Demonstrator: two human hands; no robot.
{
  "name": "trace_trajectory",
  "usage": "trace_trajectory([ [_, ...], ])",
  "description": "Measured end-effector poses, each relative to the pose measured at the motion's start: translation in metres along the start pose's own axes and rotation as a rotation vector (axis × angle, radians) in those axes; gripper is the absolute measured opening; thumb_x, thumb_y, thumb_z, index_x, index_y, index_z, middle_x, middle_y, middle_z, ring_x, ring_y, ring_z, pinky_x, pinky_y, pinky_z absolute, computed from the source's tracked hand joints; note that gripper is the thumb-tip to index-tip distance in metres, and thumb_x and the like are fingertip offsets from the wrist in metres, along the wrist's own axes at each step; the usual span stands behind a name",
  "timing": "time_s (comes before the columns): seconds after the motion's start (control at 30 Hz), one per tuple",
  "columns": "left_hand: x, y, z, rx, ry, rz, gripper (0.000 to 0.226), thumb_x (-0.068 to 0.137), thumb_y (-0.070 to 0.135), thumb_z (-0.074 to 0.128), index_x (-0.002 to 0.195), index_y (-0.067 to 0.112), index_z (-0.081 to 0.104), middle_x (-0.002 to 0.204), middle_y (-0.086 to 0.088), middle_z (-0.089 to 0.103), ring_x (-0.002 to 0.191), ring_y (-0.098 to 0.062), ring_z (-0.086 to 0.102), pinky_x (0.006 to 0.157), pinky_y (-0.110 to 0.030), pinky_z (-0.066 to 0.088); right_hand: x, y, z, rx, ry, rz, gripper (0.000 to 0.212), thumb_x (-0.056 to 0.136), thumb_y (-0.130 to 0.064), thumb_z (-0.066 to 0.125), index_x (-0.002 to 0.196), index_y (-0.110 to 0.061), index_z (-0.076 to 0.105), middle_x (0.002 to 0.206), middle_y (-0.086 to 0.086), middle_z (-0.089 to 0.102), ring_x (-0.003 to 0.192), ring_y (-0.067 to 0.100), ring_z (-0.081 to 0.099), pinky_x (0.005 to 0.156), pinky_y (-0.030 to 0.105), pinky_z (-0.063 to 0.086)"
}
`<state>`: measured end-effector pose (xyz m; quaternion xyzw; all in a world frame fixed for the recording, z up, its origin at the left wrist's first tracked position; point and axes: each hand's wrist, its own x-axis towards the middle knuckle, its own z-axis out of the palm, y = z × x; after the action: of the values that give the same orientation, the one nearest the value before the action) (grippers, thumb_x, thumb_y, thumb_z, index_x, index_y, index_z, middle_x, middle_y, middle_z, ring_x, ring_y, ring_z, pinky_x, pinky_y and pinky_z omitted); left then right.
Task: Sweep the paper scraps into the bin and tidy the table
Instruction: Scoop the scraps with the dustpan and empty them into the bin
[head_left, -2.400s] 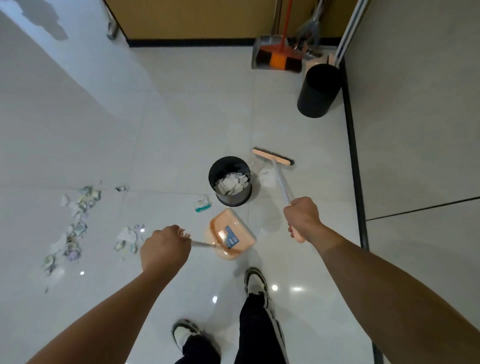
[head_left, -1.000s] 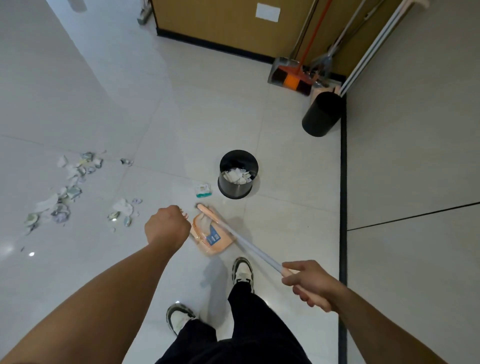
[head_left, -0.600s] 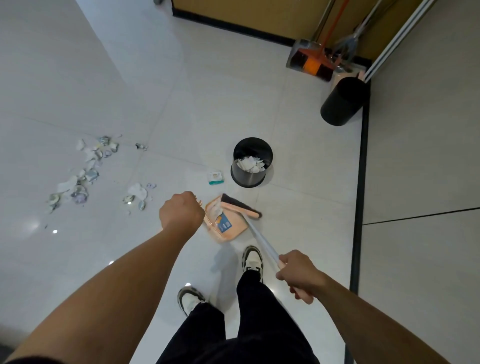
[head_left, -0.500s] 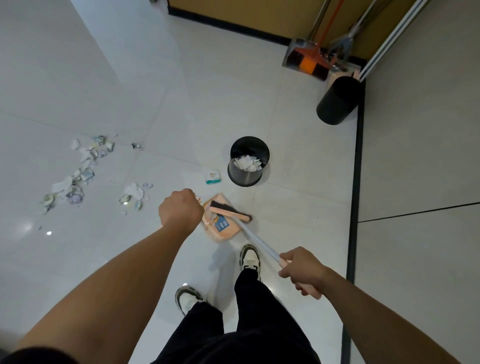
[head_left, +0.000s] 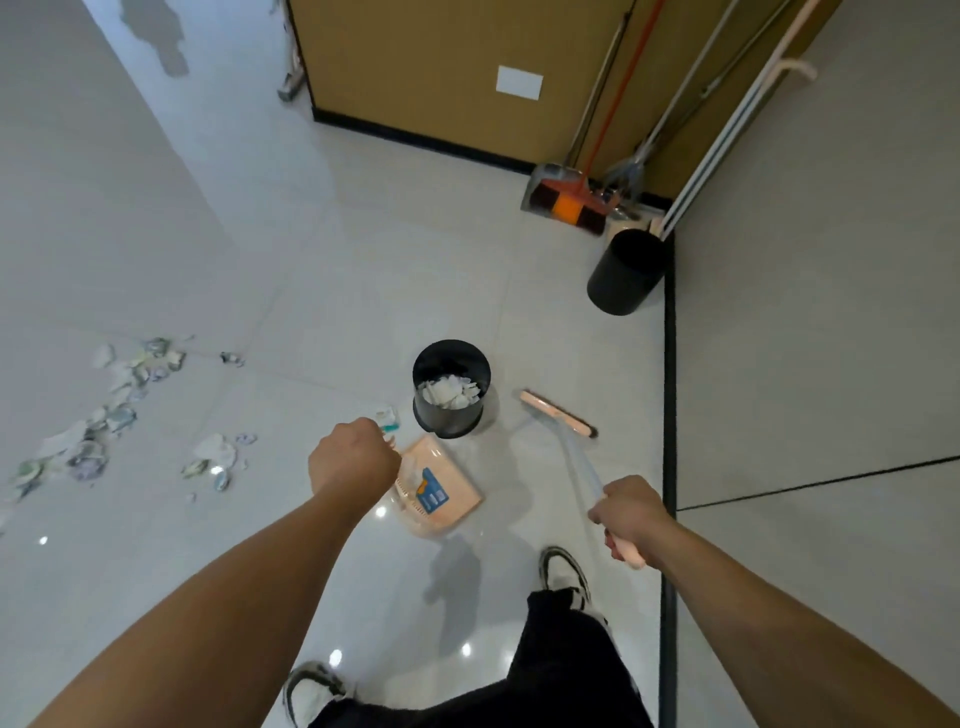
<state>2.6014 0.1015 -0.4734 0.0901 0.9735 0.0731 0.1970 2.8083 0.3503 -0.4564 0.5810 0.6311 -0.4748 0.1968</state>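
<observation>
We find the left hand (head_left: 353, 460) at frame centre, fisted round the dustpan (head_left: 439, 488) handle; the right hand (head_left: 628, 517), lower right, grips the broom (head_left: 558, 421); the bin (head_left: 451, 387), just above the dustpan, holds scraps; loose scraps (head_left: 119, 410) lie on the floor (head_left: 311, 291) at middle left.

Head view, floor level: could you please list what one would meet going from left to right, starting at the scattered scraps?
Paper scraps → left hand → pink dustpan → brush head → right hand
</observation>
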Motion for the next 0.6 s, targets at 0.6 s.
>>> trace_trajectory([
  [0.6,-0.067,0.183,0.083,-0.128,0.073,-0.433,0.017,0.082,0.031,0.052,0.071,0.019,0.056,0.073,-0.002,0.060,0.066,-0.026,0.057,0.058,-0.027,0.044,0.163,-0.022,-0.185,-0.756,-0.361,-0.161,0.041,0.087,0.001,0.050,0.127,-0.004,0.056,0.090,0.021,0.059,0.051,0.024,0.053,0.040,0.022,0.039],
])
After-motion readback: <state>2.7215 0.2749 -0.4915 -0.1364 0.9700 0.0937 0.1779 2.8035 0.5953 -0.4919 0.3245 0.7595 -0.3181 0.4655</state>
